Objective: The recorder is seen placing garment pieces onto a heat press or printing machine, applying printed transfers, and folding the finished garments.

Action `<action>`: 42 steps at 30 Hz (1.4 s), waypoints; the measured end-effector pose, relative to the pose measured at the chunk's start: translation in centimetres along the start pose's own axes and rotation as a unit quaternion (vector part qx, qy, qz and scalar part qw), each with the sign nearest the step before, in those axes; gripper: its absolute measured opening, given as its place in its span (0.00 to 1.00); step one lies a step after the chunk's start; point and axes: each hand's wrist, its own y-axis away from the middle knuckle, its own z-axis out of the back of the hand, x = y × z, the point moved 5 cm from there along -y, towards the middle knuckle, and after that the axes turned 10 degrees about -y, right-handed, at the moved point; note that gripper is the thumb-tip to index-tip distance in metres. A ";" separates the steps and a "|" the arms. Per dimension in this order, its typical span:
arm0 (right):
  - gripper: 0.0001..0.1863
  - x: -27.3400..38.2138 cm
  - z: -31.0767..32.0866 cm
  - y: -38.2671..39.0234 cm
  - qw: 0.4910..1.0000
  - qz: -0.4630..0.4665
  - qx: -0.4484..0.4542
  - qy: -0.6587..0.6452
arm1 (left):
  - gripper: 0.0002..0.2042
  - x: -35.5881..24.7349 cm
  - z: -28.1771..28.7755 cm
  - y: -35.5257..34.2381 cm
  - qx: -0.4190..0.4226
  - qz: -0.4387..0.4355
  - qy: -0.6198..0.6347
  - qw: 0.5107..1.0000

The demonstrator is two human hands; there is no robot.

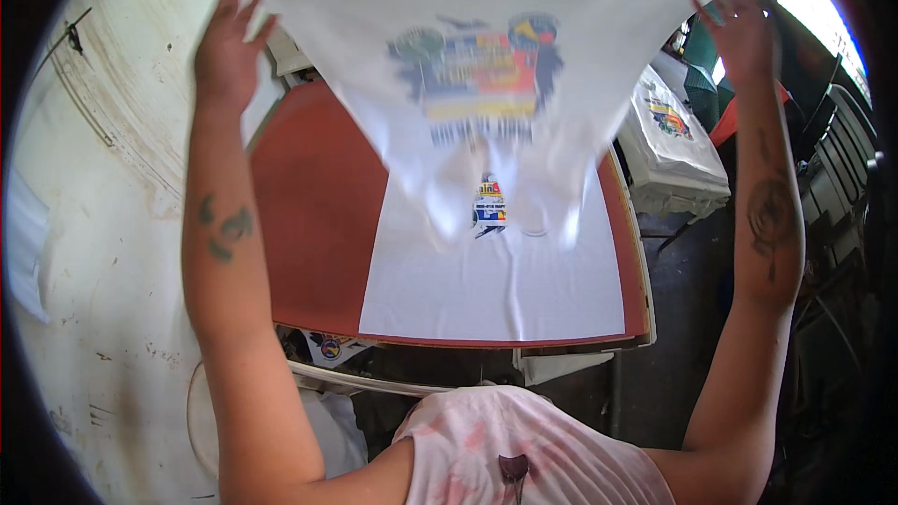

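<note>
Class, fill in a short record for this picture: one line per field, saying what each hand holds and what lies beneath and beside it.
Left hand: raised, gripping one edge of the white printed shirt
Right hand: raised, gripping the opposite edge
Shirt: held up and spread, colourful print facing the camera
Beneath: red flat board with a white cloth lying on it
Right side: stack of printed white shirts
Left side: stained white surface

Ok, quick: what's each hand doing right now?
Left hand: closed on the left edge of the white printed T-shirt, lifted.
Right hand: closed on its right edge.
</note>
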 end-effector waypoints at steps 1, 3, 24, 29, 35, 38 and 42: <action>0.27 2.6 -3.2 3.0 0.994 0.003 -0.069 -0.085 | 0.22 -2.7 0.9 1.9 -0.035 -0.009 -0.014 0.999; 0.31 4.9 -1.8 6.6 0.992 -0.024 -0.079 -0.097 | 0.22 -3.8 0.5 6.1 -0.073 0.039 -0.009 0.997; 0.06 -16.4 16.0 46.6 0.838 -0.447 -0.232 0.212 | 0.07 24.8 9.1 42.6 -0.035 0.467 -0.256 0.846; 0.09 -13.6 15.9 47.0 0.825 -0.451 -0.260 0.218 | 0.07 22.5 7.9 42.5 0.007 0.471 -0.330 0.818; 0.10 -13.6 17.2 47.9 0.837 -0.425 -0.242 0.244 | 0.07 20.8 8.0 42.3 0.011 0.487 -0.345 0.802; 0.10 -12.4 16.2 46.8 0.832 -0.427 -0.225 0.275 | 0.07 20.3 8.6 42.0 0.022 0.476 -0.376 0.795; 0.11 -11.2 16.0 46.8 0.811 -0.450 -0.230 0.294 | 0.06 19.6 8.4 41.5 0.050 0.472 -0.392 0.788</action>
